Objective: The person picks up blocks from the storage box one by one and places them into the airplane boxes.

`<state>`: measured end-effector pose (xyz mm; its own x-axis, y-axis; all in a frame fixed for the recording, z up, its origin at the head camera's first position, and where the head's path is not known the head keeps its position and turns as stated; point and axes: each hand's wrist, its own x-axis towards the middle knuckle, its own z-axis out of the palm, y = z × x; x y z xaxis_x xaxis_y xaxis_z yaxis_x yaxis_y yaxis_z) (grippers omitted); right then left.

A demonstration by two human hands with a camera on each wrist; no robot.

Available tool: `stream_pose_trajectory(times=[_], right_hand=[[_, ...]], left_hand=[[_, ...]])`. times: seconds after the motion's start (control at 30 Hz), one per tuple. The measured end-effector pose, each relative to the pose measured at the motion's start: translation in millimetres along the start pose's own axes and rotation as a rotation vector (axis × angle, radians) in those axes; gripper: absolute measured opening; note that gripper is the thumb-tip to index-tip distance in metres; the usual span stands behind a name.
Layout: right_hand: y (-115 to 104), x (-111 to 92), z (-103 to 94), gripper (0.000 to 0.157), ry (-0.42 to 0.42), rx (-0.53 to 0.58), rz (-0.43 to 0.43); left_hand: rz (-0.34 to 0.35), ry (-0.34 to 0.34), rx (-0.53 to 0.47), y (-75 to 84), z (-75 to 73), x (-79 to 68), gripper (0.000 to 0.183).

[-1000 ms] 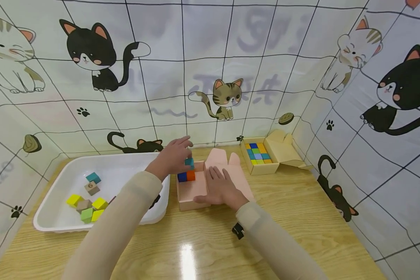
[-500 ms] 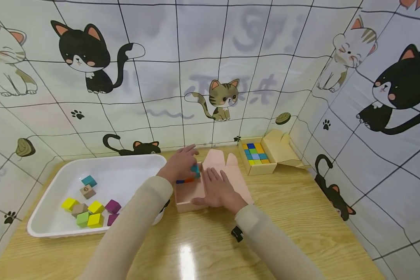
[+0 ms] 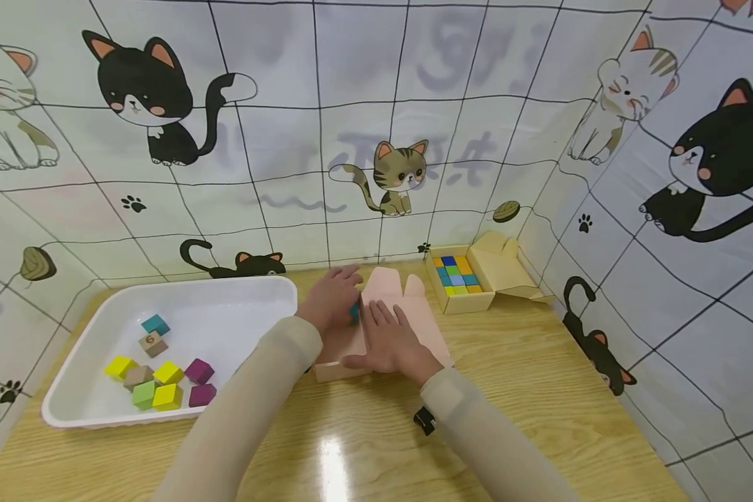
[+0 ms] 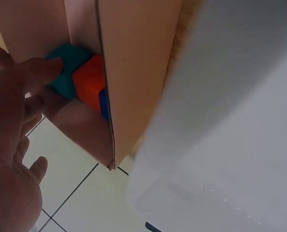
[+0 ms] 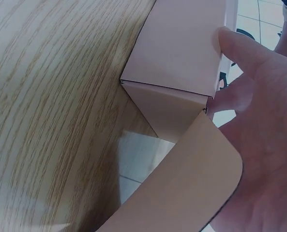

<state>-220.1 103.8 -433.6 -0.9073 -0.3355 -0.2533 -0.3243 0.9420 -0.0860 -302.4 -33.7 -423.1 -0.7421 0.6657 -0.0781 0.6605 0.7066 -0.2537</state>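
A pink cardboard box (image 3: 342,372) stands on the table, its lid (image 3: 428,322) folded back to the right. My left hand (image 3: 334,298) reaches into the far end of it. In the left wrist view, that hand's thumb and fingers hold a teal cube (image 4: 69,83) in the box, beside an orange cube (image 4: 89,86). A blue cube (image 4: 104,104) shows partly behind the box wall. My right hand (image 3: 390,344) rests with fingers spread on the lid side of the box, and its thumb lies at the front wall's top edge.
To the left, a white tray (image 3: 276,296) holds several loose cubes, among them a yellow cube (image 3: 167,397) and a purple cube (image 3: 199,371). A yellow box (image 3: 467,302) filled with coloured cubes stands at the back right. A small black object (image 3: 424,420) lies near my right wrist.
My left hand has lowered the teal cube into the box and moved slightly right, covering the cubes inside. The right hand stays on the box. The head view has shifted slightly.
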Motion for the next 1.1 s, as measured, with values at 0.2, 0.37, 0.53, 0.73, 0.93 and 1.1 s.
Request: stream_pose_trajectory(times=[0.2, 0.37, 0.53, 0.73, 0.93, 1.1], right_hand=[[-5.8, -1.5, -3.2, 0.106, -0.002, 0.011, -0.013], [-8.3, -0.5, -3.1, 0.106, 0.003, -0.007, -0.016], [-8.6, 1.7, -2.2, 0.107, -0.006, -0.015, -0.013], [-7.2, 2.3, -3.1, 0.109, -0.016, -0.002, 0.014], [-4.9, -0.8, -4.9, 0.110, -0.011, 0.015, 0.026], [-3.4, -2.6, -5.2, 0.111, -0.002, 0.014, 0.020]], left_hand=[[-0.011, -0.023, 0.101, 2.0, 0.8, -2.5, 0.027], [-0.028, -0.035, 0.133, 2.3, -2.2, -6.4, 0.027], [-0.020, 0.001, 0.095, -5.0, -6.5, -9.1, 0.021], [-0.069, 0.042, -0.045, -30.4, -25.4, -22.5, 0.024], [-0.131, 0.087, -0.106, -72.4, -39.0, -61.1, 0.023], [-0.192, 0.130, -0.148, -108.0, -40.9, -105.4, 0.017]])
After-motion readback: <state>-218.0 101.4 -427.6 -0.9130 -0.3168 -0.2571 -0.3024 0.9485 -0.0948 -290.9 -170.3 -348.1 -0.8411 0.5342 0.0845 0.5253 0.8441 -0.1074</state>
